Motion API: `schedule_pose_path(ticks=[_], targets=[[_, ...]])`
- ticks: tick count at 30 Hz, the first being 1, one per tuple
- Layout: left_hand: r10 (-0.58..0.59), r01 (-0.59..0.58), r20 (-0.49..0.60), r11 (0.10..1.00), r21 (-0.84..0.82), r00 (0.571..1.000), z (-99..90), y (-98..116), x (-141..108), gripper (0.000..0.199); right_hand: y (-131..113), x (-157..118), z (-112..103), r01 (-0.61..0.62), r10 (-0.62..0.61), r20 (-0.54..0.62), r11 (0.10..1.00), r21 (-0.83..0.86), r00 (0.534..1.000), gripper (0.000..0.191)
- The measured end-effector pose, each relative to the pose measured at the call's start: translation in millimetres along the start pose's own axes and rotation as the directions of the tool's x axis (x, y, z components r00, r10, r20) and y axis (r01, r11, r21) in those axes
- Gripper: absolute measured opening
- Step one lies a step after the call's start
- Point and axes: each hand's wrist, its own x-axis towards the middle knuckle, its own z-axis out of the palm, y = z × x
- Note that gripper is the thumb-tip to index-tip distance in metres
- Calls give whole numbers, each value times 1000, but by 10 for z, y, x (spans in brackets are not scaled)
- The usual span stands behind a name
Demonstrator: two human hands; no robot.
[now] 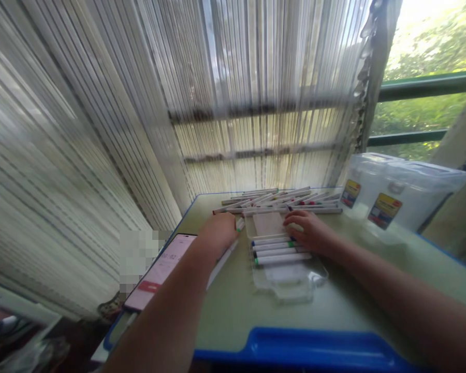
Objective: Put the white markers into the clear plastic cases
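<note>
My left hand (pixel 219 231) is closed at the left of a clear plastic case, its fingers mostly hidden behind its back. A white marker with a green end (pixel 239 224) pokes out beside those fingers. My right hand (pixel 306 230) rests over the right side of the open clear case (pixel 289 290), fingers bent around what looks like a white marker (pixel 296 226). Below it, several white markers (pixel 279 250) with blue, black and green ends lie side by side across the case. A white strip (pixel 223 263) shows beside my left forearm.
Loose white markers (pixel 272 199) form a pile along the table's far edge. Two clear lidded boxes (pixel 404 181) with labels stand at the right. A phone (pixel 166 264) lies at the left. The table (pixel 225 316) has a blue front tray (pixel 314 342); curtains (pixel 256 77) hang behind.
</note>
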Motion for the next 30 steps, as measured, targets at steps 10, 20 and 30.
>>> schedule_pose_path(ticks=[10,20,30], targets=[[76,-82,112,995,48,991,-10,131,-76,27,81,-3,48,-15,13,-41,998,-68,999,25],[116,-119,56,991,55,992,40,156,0,23,99,39,7,-98,95,-40,994,-54,995,23],[36,-7,242,993,-119,970,-8,184,-16,30,85,34,-35,-115,116,19,992,-51,993,28]])
